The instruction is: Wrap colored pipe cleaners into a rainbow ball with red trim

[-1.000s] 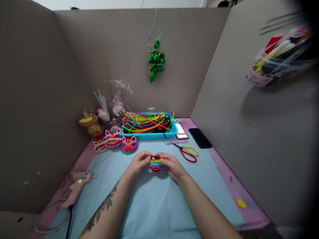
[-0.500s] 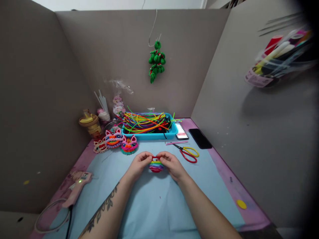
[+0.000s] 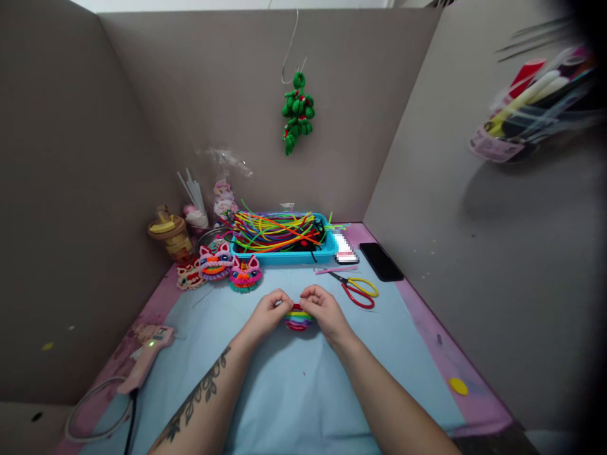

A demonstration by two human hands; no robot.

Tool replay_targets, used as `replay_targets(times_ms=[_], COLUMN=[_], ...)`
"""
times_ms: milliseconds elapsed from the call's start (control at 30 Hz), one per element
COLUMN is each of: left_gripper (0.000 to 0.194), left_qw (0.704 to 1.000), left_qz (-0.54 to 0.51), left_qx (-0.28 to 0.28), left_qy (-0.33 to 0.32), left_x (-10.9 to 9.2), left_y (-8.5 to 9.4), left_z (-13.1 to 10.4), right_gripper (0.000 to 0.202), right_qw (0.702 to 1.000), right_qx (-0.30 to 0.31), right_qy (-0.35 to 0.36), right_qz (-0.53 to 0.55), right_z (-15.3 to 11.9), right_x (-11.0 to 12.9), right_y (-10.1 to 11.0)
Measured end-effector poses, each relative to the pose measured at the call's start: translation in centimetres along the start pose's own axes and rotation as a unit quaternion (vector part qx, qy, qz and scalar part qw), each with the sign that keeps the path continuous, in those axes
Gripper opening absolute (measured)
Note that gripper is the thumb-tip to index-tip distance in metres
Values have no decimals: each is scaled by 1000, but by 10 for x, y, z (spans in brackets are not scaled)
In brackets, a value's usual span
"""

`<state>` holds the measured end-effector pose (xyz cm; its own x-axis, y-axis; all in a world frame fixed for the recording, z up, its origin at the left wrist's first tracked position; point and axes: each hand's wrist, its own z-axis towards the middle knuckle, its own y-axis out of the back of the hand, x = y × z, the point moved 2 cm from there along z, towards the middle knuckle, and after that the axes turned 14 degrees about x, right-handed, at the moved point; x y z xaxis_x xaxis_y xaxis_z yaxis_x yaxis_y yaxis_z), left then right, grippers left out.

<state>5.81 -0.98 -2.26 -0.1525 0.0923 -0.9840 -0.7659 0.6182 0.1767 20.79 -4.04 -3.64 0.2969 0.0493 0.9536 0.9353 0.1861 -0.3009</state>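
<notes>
Between my two hands is a small rounded rainbow-striped pipe-cleaner piece [image 3: 298, 319], held just above the blue cloth. Thumb and fingers of my left hand [image 3: 275, 306] pinch its upper left edge. My right hand [image 3: 320, 306] pinches the upper right edge the same way. A red pipe cleaner [image 3: 296, 307] runs along the top of the piece, and its ends are hidden in my fingertips. Scissors [image 3: 355, 289] with one yellow and one red handle lie beyond my right hand. Animal-faced pipe-cleaner heads [image 3: 245, 275] stand beyond my left hand.
A blue tray [image 3: 284, 258] of colourful pipe cleaners stands at the back. Near it lie a phone [image 3: 380, 261] and a pink strip [image 3: 336, 270]. A pink glue gun [image 3: 149, 360] with a lit green light rests at left. A green ornament [image 3: 298, 114] hangs on the wall.
The red pipe cleaner has come down against the striped piece, closing the gap seen earlier beneath it. My hands stay at nearly the same place, and the camera view has shifted slightly.
</notes>
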Motion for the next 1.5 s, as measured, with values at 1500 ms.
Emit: replay_targets(times_ms=[1500], left_gripper=[47], left_qw=[914], left_qz=[-406], left_qx=[-12], left_qy=[10], left_x=[14], left_y=[7], left_z=[1], right_gripper=[10], right_qw=[946], right_qx=[37], right_qy=[-94], right_qz=[308], right_z=[5], right_x=[-13], right_y=[5])
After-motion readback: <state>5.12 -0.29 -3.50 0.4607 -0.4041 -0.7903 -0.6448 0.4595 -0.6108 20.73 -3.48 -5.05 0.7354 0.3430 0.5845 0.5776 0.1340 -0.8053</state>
